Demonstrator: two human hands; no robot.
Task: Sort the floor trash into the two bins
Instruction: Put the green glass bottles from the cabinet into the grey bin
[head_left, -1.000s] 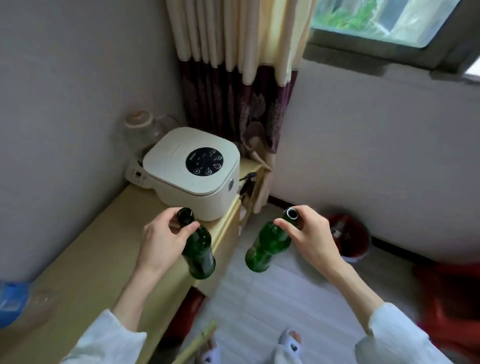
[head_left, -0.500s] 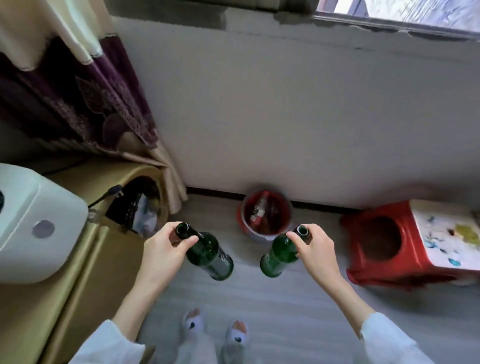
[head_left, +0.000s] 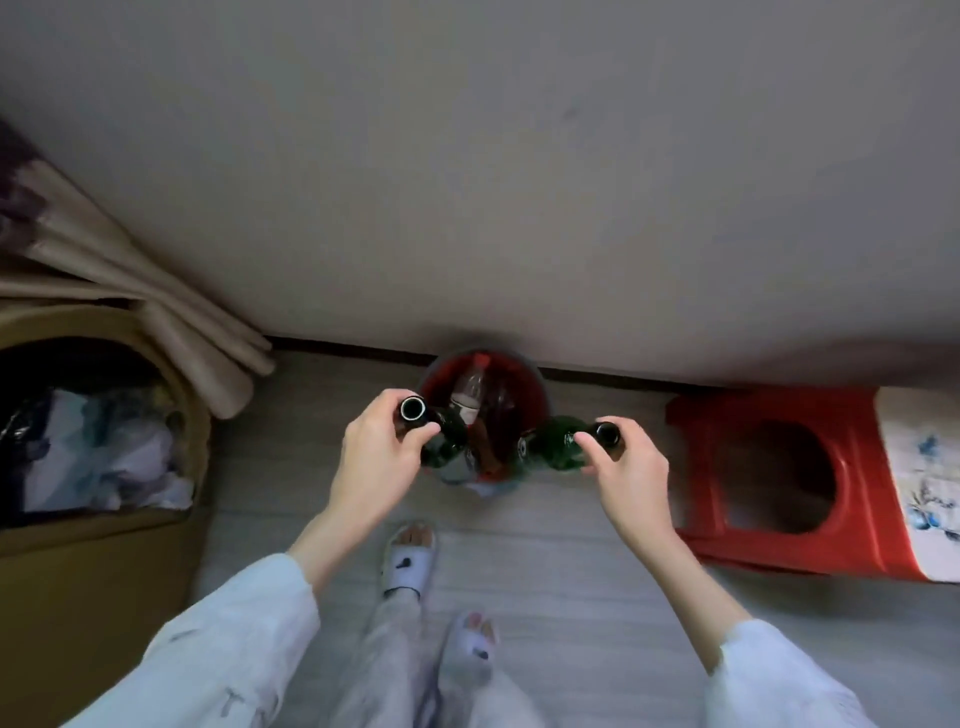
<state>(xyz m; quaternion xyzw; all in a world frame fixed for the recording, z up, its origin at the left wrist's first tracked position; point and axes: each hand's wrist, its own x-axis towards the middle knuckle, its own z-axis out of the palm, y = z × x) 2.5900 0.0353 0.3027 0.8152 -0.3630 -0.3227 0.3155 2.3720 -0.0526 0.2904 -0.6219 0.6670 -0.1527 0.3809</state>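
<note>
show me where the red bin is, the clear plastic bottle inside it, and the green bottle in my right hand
red bin (head_left: 537, 387): head view, on its right rim.
clear plastic bottle (head_left: 466, 397): head view, on its body just above the white label.
green bottle (head_left: 556, 447): head view, on the glass body left of the right hand (head_left: 626, 467).

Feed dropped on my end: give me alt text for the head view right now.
Each hand holds a green bottle by the neck, left hand and right hand, over a red bin by the wall. A plastic bottle already lies inside; a red stool lies tipped to the right.
</note>
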